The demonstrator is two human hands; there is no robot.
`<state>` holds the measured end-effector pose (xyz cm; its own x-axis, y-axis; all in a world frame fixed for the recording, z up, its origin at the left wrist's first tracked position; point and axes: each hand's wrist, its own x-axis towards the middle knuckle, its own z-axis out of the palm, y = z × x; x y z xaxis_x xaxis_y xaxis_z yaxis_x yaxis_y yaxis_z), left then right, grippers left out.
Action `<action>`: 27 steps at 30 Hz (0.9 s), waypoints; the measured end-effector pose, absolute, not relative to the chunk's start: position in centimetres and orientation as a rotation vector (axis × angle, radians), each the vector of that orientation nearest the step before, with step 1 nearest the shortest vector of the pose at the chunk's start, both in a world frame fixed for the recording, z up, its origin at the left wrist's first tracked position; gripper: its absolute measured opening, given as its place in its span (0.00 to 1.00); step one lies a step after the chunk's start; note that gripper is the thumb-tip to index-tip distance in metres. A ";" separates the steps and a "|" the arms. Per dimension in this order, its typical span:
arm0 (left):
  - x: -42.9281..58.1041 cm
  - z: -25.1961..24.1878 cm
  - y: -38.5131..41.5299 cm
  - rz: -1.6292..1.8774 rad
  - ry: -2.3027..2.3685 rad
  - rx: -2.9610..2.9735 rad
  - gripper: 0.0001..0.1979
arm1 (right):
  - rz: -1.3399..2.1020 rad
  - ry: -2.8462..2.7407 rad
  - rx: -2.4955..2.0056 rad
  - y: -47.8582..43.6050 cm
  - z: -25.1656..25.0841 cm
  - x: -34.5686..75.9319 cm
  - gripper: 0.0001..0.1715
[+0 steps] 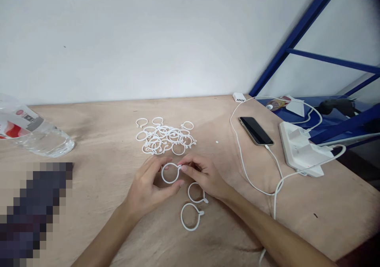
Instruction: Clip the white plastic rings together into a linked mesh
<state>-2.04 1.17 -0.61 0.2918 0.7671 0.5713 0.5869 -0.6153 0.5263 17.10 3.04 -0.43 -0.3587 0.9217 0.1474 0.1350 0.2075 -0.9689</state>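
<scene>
Left hand (150, 189) and right hand (204, 176) pinching a white ring (170, 183), probably plastic, two more rings (181, 217) just below, tangled pile (166, 140) beyond

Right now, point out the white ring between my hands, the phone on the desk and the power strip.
White plastic ring (170, 183), head view, lower rim of the ring.
Smartphone (255, 130), head view, middle of the dark screen.
White power strip (292, 148), head view, top face of its casing.
</scene>
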 end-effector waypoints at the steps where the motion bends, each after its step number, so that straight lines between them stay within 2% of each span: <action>1: -2.1 -0.6 1.2 1.212 1.222 2.342 0.18 | 1.243 -1.652 -1.000 3.1 -0.6 17.1 0.10; 4: -2.2 -0.8 1.3 1.239 1.133 2.380 0.16 | 1.268 -1.607 -0.989 3.1 -0.8 17.2 0.10; 15: -2.3 -1.3 1.4 1.443 1.045 2.439 0.21 | 1.142 -1.657 -0.954 3.2 -0.8 17.1 0.09; 27: -2.3 -1.1 1.4 1.330 1.025 2.417 0.16 | 0.927 -1.906 -0.906 3.7 -1.3 18.1 0.09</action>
<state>-2.31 1.37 -1.07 0.3554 0.6557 0.6661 0.4774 -0.7400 0.4738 18.08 3.71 -1.29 -0.4114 0.8415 0.3501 0.2444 0.4719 -0.8471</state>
